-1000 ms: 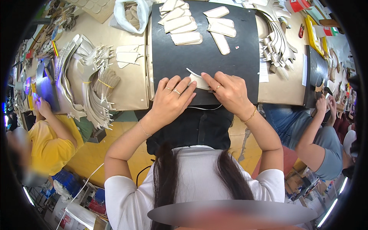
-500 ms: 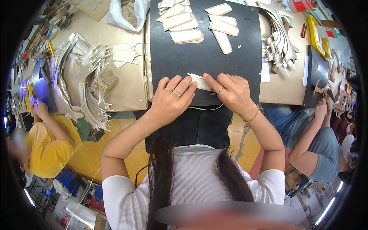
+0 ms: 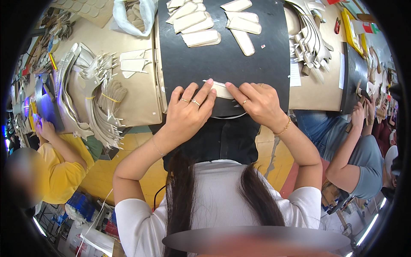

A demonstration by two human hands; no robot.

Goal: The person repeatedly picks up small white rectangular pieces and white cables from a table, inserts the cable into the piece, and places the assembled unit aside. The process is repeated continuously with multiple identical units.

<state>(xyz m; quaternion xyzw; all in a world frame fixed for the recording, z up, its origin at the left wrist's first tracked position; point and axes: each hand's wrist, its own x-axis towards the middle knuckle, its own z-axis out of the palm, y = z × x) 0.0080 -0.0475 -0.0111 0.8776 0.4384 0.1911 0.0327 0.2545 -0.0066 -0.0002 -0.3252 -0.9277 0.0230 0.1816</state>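
A small cream leather-like piece [image 3: 222, 91] lies near the front edge of the black mat [image 3: 190, 64]. My left hand [image 3: 188, 109] presses its left end with the fingertips. With thumb and index finger, my right hand [image 3: 259, 103] pinches the right part. Both hands are closed on the piece, and my fingers hide its ends. A thin white cord [image 3: 227, 116] curves below it, at the mat's front edge. Farther back on the mat lie a left pile of similar rounded cream tabs [image 3: 202, 37] and a smaller right group of tabs [image 3: 242, 42].
Left on the table are two pale tabs [image 3: 133, 65], bundled curved straps [image 3: 100, 109] and a white bag [image 3: 135, 21]. More curved straps [image 3: 309, 40] lie at right. Co-workers sit on both sides, one in a yellow shirt [image 3: 64, 169], one in grey-blue [image 3: 355, 167].
The mat and table things have shifted slightly up and left in the picture. My left fingertips have moved a little along the piece; both hands keep hold of it.
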